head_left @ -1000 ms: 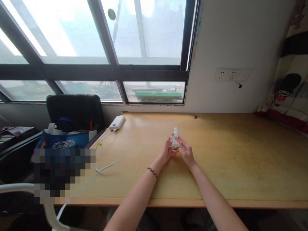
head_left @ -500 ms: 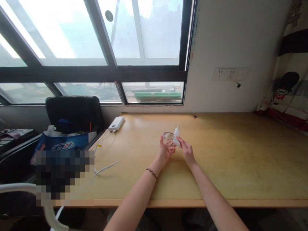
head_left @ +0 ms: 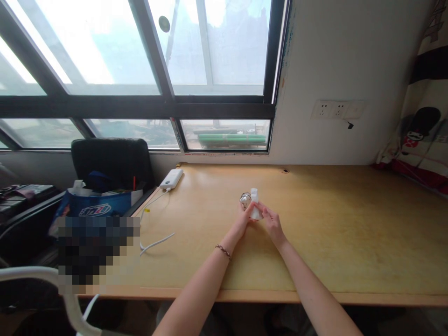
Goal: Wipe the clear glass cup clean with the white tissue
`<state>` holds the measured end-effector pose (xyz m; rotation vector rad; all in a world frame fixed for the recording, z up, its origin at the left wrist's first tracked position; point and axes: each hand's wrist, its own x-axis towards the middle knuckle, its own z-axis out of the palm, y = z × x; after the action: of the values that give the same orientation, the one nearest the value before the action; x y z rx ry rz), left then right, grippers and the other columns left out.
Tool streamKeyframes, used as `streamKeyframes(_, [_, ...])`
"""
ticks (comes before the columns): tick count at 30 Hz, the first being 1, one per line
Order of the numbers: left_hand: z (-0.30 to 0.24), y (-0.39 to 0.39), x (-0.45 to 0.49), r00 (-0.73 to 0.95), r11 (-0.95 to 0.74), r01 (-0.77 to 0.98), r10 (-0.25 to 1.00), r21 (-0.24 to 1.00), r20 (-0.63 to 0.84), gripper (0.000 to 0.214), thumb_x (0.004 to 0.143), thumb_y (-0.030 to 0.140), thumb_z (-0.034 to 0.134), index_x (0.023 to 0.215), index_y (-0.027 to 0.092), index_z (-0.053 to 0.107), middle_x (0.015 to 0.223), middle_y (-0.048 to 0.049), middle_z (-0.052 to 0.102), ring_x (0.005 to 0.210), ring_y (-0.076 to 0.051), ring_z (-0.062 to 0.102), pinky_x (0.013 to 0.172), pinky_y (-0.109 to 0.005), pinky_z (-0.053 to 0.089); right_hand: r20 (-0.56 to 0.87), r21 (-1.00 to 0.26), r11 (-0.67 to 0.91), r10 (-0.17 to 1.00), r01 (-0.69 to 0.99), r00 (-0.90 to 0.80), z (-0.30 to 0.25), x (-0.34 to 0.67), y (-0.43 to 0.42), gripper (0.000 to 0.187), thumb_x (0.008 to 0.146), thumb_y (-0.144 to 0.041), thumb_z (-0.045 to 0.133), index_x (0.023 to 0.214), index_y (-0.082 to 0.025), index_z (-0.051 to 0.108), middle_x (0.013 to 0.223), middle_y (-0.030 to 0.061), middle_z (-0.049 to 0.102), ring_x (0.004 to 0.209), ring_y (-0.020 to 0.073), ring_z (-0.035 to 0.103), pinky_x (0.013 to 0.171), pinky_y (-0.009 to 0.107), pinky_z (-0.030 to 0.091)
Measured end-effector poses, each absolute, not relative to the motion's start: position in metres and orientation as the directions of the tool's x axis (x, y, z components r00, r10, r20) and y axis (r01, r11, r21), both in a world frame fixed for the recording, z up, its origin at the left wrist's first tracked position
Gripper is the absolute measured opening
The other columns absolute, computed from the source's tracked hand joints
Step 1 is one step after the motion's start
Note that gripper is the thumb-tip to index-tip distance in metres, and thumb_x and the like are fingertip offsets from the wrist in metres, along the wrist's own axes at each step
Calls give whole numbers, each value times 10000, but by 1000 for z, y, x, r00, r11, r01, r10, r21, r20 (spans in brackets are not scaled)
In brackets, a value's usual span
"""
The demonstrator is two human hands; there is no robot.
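My left hand [head_left: 242, 219] is closed on a pair of thin-rimmed eyeglasses [head_left: 245, 199], held above the desk with one shiny lens showing at the upper left. A crumpled white tissue [head_left: 255, 212] sits between the two hands and covers part of the glasses. My right hand [head_left: 274, 223] pinches this tissue from the right side. The left thumb also lies against the tissue. Which part of the glasses lies behind the tissue, I cannot make out.
Under my hands is a wooden desk [head_left: 336, 233]. A white power bank [head_left: 171, 179] with a white cable [head_left: 157, 243] lies at the left. Beyond the left edge stand a black chair [head_left: 112, 158] and a blue bag [head_left: 91, 205]. Wall sockets [head_left: 331, 110] are at the back right.
My left hand has turned and its thumb has come over onto the tissue. The tissue now stands upright between both hands, and the glasses have tilted. The view has shifted slightly.
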<state>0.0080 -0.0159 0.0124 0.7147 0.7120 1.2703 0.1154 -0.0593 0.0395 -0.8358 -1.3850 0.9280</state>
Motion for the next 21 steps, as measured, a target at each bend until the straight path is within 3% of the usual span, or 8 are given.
streamKeyframes(3, [9, -19, 8, 206, 79, -373, 979, 925, 0, 468, 642, 399, 637, 997, 160, 447, 546, 14, 543, 362, -92, 475, 362, -196, 349, 397, -915, 396, 918, -76, 9, 41, 116, -59, 361, 849, -383, 352, 1085, -220, 572, 1168, 33, 548, 1108, 202, 470, 977, 368, 315])
streamKeyframes(6, [9, -23, 10, 264, 13, -279, 962, 960, 64, 411, 642, 385, 638, 934, 144, 480, 491, 19, 517, 350, -92, 457, 366, -198, 344, 365, -924, 372, 928, -92, 78, 42, 119, -57, 389, 832, -418, 373, 1108, -211, 554, 1195, 26, 525, 1115, 202, 462, 970, 348, 323])
streamKeyframes(13, [29, -39, 18, 146, -178, -292, 963, 940, 228, 667, 470, 180, 747, 1068, 214, 452, 931, -41, 575, 755, -143, 556, 645, -216, 430, 238, -932, 255, 967, -256, 96, 32, 121, -43, 473, 793, -494, 399, 1143, -200, 521, 1134, 37, 573, 1076, 218, 499, 913, 376, 393])
streamKeyframes(18, [42, -43, 12, -32, -323, -37, 946, 946, 322, 787, 449, 193, 758, 1159, 281, 432, 1047, -34, 506, 873, -165, 515, 720, -236, 407, 172, -876, 138, 985, -463, -31, 24, 114, -40, 439, 800, -496, 387, 959, -167, 631, 1000, 68, 642, 945, 236, 586, 853, 396, 437])
streamKeyframes(21, [44, -43, 10, -91, -370, 50, 923, 928, 373, 778, 435, 195, 764, 1144, 284, 458, 1073, -32, 463, 984, -196, 466, 841, -278, 373, 150, -846, 129, 989, -517, 0, 26, 111, -40, 426, 786, -504, 412, 920, -169, 640, 988, 69, 647, 941, 223, 589, 851, 365, 443])
